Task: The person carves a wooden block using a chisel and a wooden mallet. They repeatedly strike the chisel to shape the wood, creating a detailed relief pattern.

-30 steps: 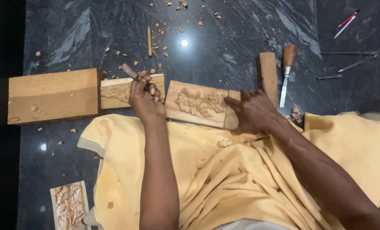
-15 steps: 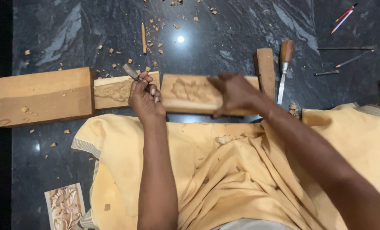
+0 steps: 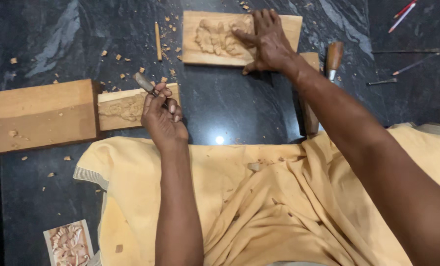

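Observation:
My right hand (image 3: 267, 39) lies flat on a carved wooden panel (image 3: 215, 37) at the top centre of the dark stone floor, fingers spread over its right half. My left hand (image 3: 162, 116) grips a thin chisel (image 3: 145, 83) with its tip pointing up and left. It rests beside a smaller carved wood piece (image 3: 124, 107) that butts against a large plain wooden block (image 3: 37, 116) at the left.
A wooden mallet (image 3: 306, 106) and a wooden-handled chisel (image 3: 333, 58) lie right of centre. Thin metal tools (image 3: 402, 66) and red pencils (image 3: 402, 10) sit at the top right. A pencil (image 3: 157, 34) and wood chips lie near the panel. Yellow cloth (image 3: 259, 207) covers my lap; a printed carving picture (image 3: 68, 244) lies bottom left.
My right hand has pushed the carved panel away from my lap, up to the far part of the floor. My left hand with the chisel has stayed by the smaller piece.

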`<state>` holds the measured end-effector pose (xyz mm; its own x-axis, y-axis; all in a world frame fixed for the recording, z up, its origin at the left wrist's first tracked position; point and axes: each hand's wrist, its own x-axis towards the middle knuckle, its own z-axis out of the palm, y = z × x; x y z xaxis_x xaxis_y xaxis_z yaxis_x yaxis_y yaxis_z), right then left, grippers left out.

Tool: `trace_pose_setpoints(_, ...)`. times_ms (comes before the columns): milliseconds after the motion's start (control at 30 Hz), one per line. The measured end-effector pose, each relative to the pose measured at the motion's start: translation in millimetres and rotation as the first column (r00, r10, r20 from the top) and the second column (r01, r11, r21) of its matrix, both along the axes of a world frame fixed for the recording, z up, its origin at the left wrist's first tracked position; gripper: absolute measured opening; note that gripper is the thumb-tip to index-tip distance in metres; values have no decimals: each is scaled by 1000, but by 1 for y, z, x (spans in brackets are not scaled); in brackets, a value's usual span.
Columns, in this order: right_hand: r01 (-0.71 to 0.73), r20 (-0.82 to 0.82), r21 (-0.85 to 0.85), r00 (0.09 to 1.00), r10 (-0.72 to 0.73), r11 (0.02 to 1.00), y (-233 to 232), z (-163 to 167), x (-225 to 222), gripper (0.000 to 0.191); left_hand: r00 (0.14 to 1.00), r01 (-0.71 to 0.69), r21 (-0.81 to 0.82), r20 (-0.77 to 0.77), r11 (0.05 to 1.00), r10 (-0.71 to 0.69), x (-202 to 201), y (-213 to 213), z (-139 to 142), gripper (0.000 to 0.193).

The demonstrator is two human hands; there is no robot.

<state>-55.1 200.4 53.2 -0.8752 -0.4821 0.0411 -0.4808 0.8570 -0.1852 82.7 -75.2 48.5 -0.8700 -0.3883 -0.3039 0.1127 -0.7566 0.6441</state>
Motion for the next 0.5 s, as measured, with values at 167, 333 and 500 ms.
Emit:
trace_pose_setpoints(167, -68, 37, 54, 997, 66, 996, 6, -12, 47, 106, 999, 15, -17, -29, 1000, -15, 1, 2, -2, 23)
trace_pose_setpoints(333, -88, 163, 62, 984, 77, 994, 11, -18, 125, 103, 1000, 3, 4, -23, 1000, -2, 5, -3, -4, 22)
trace_pose_setpoints(500, -202, 138, 5, 970, 200, 979, 4, -1, 179, 103, 1000, -6, 30, -26, 1000, 7, 6, -4, 0, 24)
